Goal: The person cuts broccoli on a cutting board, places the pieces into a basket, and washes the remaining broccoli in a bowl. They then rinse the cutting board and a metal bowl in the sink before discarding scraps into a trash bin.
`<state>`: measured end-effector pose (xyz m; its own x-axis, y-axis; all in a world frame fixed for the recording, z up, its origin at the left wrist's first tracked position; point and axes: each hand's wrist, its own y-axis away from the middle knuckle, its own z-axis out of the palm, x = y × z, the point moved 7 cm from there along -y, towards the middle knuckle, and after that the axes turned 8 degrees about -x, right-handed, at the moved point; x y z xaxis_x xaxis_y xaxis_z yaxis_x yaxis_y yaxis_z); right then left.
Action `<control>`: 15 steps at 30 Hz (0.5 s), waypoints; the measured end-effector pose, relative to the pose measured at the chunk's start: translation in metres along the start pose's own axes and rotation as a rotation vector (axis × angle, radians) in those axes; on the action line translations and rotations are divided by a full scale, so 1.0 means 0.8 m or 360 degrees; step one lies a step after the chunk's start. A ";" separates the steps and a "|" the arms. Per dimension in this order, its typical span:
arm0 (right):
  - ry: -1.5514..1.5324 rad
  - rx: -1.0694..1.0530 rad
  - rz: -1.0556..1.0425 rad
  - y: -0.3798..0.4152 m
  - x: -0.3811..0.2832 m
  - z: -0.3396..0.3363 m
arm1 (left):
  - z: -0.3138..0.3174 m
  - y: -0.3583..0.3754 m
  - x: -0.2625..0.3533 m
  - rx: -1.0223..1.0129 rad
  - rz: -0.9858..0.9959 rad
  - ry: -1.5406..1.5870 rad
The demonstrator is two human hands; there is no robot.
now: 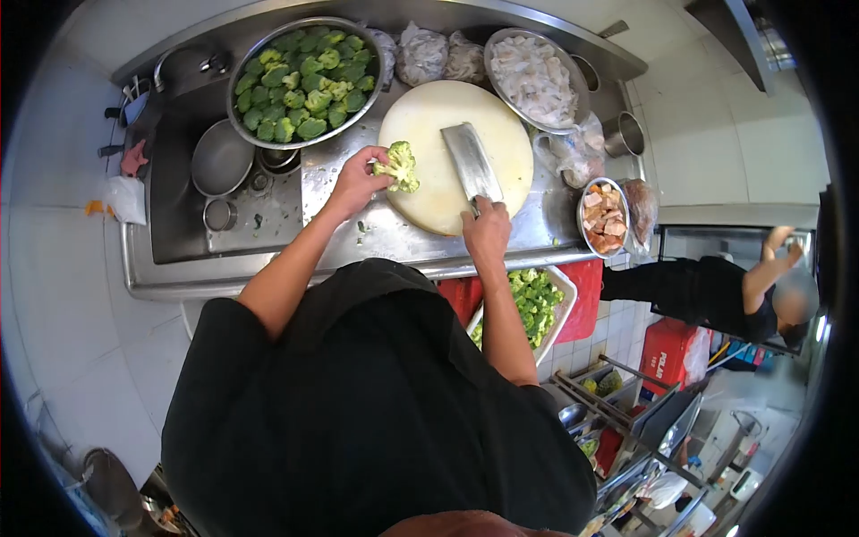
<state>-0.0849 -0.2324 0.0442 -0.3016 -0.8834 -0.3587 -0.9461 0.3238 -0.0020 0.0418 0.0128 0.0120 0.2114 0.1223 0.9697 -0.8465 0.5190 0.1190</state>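
Note:
My left hand (358, 181) pinches a broccoli floret (399, 168) at the left edge of the round cutting board (420, 116). In my right hand (488, 233) is the handle of a cleaver (471, 159), whose broad blade lies over the board's right half, pointing away from me. Up and to the left, a large steel bowl (234, 115) is heaped with broccoli florets (304, 82). Below my right forearm, a white tub (567, 309) holds more cut broccoli (533, 304).
A sink (179, 234) with a grey pan (222, 158) lies left. Behind and right of the board stand bagged food (420, 55), a bowl of pale pieces (535, 82) and a bowl of pink chunks (605, 218). Another person (707, 291) stands at the right.

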 end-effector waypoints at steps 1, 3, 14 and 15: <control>0.0128 0.0109 -0.0150 0.000 -0.021 -0.007 | -0.003 0.013 0.012 -0.0039 -0.0120 0.0030; -0.0579 -0.0138 -0.0100 -0.019 -0.062 -0.006 | -0.003 0.029 0.027 -0.0203 0.0009 -0.0120; -0.1456 -0.0809 -0.0027 -0.042 -0.203 0.062 | -0.115 0.107 0.011 0.0632 -0.0146 -0.0186; -0.1530 -0.0877 0.0003 -0.046 -0.212 0.061 | -0.130 0.115 0.021 0.0692 -0.0091 -0.0029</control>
<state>0.0067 -0.0776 0.0595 -0.3120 -0.1746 -0.9339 -0.9407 -0.0810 0.3294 0.0184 0.1502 0.0167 0.2585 0.0870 0.9621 -0.9615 0.1194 0.2476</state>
